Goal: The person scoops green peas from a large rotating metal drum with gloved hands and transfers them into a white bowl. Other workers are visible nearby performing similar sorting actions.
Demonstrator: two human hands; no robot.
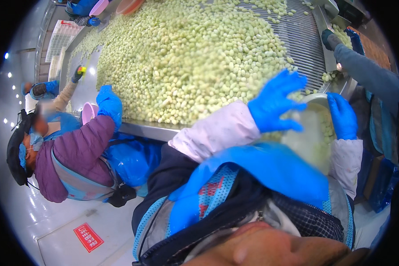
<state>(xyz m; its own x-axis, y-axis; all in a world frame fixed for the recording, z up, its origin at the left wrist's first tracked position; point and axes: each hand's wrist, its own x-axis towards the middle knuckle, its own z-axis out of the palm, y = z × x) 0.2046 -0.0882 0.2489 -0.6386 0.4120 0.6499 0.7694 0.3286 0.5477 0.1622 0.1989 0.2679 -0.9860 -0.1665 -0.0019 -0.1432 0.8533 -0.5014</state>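
Observation:
My left hand (pixel 279 103), in a blue glove, is blurred and spreads its fingers above the near right edge of a heap of pale green oval grapes (pixel 186 63). Nothing shows in its grasp. My right hand (pixel 342 116), gloved alike, grips the right side of the rim of a pale plastic basin (pixel 314 97). That basin is held tilted close against my front, beside the table corner. Grapes lie along its inner right side, and its pale bottom shows. My blue apron hides its lower part.
The stainless-steel table (pixel 149 131) has a slatted metal section (pixel 299 36) at right. A co-worker's purple sleeve (pixel 83 136) and pink bowl (pixel 89 113) are at left. Another co-worker's grey sleeve (pixel 365 66) reaches in from the right. An orange basin (pixel 129 6) sits at the far edge.

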